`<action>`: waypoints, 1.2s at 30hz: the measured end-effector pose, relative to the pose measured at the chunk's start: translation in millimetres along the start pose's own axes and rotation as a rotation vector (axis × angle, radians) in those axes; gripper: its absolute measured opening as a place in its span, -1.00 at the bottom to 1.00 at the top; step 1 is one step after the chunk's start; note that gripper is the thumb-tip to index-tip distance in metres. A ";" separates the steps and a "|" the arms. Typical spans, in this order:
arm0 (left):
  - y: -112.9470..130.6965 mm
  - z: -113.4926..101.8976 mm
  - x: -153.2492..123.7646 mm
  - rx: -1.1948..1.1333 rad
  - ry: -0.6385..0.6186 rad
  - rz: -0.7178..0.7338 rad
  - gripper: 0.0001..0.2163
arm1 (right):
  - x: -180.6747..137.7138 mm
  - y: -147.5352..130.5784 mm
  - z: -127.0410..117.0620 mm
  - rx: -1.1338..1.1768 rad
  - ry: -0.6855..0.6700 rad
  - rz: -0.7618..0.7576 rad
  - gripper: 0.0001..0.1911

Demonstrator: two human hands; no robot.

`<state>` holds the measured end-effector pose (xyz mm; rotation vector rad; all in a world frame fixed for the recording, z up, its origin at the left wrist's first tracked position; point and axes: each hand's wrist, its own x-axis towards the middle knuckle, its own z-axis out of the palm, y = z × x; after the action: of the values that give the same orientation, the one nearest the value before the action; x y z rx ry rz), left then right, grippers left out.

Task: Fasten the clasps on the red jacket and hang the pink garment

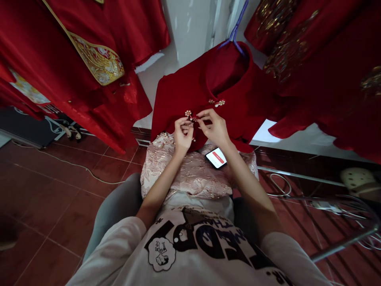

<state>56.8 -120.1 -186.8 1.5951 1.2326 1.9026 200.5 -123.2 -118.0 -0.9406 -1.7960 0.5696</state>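
Fingers of both hands pinch a beaded clasp on a red jacket, hung on a hanger at working height. A phone rests on pink brocade across the lap, within reach.

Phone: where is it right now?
Head view: the phone lies screen-up on the pink brocade fabric in the person's lap, just under the right hand's wrist, below the red jacket hem.

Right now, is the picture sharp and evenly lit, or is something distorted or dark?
Head view: the hands and the clasp on the red jacket are fairly sharp and well lit; the phone screen glows bright; the edges bend with wide-angle distortion, and the floor corners are dim.
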 end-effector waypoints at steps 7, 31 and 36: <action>-1.6 1.5 -54.4 0.234 -0.172 -0.011 -0.78 | -22.7 15.1 -56.7 -0.099 -0.138 0.042 -0.82; -15.2 -14.5 -59.2 0.530 -0.223 0.134 -0.84 | -23.9 13.1 -73.5 -0.533 -0.345 0.297 -0.86; -15.1 -14.6 -63.4 0.372 -0.135 0.069 -0.88 | -23.1 18.5 -70.0 -0.531 -0.299 0.200 -0.88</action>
<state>58.1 -164.4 -236.8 1.9381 1.5574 1.6390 275.8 -133.4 -116.3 -1.4685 -2.1912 0.3707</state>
